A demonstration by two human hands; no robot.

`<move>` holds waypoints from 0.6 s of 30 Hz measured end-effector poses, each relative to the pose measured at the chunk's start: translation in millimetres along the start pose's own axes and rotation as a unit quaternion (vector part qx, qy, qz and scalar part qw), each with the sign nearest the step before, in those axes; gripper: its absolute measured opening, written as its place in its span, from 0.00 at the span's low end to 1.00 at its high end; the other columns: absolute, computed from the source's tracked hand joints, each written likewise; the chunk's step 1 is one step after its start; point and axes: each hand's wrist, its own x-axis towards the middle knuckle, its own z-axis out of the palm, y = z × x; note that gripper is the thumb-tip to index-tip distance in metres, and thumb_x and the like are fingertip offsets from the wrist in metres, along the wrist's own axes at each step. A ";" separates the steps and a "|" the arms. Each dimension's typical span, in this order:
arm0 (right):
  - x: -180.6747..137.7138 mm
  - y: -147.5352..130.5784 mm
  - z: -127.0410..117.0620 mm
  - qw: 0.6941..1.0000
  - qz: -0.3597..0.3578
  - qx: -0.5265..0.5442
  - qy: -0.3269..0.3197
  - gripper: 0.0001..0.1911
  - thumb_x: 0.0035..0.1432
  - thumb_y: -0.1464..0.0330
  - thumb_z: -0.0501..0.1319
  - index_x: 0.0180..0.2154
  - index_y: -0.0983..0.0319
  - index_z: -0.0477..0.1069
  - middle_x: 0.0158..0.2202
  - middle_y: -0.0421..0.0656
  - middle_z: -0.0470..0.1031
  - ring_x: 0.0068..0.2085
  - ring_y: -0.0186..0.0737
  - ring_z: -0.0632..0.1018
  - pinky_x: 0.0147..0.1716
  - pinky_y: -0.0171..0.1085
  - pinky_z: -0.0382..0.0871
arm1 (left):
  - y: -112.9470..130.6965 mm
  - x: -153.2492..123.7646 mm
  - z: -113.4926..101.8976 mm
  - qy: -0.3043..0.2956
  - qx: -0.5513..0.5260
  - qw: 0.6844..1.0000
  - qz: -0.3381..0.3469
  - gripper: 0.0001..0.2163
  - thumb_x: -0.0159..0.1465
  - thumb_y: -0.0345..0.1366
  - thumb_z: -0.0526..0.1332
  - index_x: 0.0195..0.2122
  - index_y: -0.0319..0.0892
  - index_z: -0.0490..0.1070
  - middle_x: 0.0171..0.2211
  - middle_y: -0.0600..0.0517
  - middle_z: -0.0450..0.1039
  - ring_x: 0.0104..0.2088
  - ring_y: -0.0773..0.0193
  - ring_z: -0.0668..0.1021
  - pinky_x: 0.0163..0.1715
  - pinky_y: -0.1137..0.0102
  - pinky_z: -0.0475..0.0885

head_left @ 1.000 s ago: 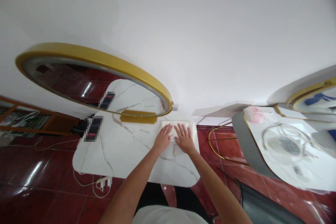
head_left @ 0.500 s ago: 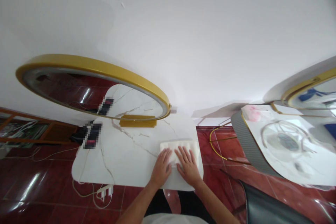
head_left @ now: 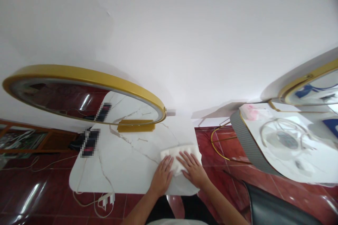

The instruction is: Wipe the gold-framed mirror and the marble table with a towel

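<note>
A folded white cloth point(head_left: 177, 172) lies near the right front corner of the white marbled table point(head_left: 118, 161). My left hand point(head_left: 162, 175) rests on the cloth's left side, palm down, with its fingers stretched out. On the right part of the cloth lies my right hand point(head_left: 194, 168), flat, its fingers spread. Both hands press the cloth against the tabletop, and neither grips it. Part of the cloth is hidden under the fingers.
A gold-framed round mirror point(head_left: 87, 74) stands on a gold base point(head_left: 136, 126) at the table's back. A blurred-out dark item point(head_left: 90, 143) lies at the left edge. Plugs point(head_left: 107, 199) hang below. A second table point(head_left: 317, 161) and a black chair point(head_left: 280, 204) are on the right.
The camera view has shifted slightly. The cloth looks more rumpled under my hands, and my right hand has turned a little. Both hands stay on the cloth.
</note>
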 end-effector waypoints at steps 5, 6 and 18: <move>51.8 35.6 -2.9 0.998 0.062 -0.028 0.011 0.31 0.62 0.65 0.49 0.64 0.53 0.39 0.66 0.37 0.41 0.65 0.41 0.48 0.61 0.44 0.42 | -18.6 75.5 -8.5 0.033 0.008 0.999 0.010 0.25 0.67 0.35 0.45 0.65 0.43 0.41 0.65 0.50 0.46 0.64 0.60 0.50 0.61 0.59 0.55; 62.0 42.9 -3.1 0.996 0.077 -0.033 0.015 0.31 0.63 0.65 0.49 0.64 0.53 0.39 0.66 0.37 0.41 0.65 0.40 0.48 0.61 0.44 0.42 | -22.7 90.6 -10.5 0.034 0.008 0.999 0.004 0.25 0.66 0.34 0.45 0.65 0.43 0.42 0.65 0.50 0.47 0.64 0.60 0.51 0.61 0.58 0.55; 87.3 50.5 -2.2 0.986 0.151 -0.043 0.051 0.33 0.61 0.70 0.47 0.64 0.54 0.35 0.66 0.39 0.41 0.65 0.44 0.47 0.61 0.50 0.40 | -18.3 130.3 -5.3 0.036 0.005 0.998 -0.050 0.27 0.64 0.30 0.45 0.65 0.41 0.41 0.65 0.46 0.46 0.65 0.57 0.49 0.60 0.54 0.55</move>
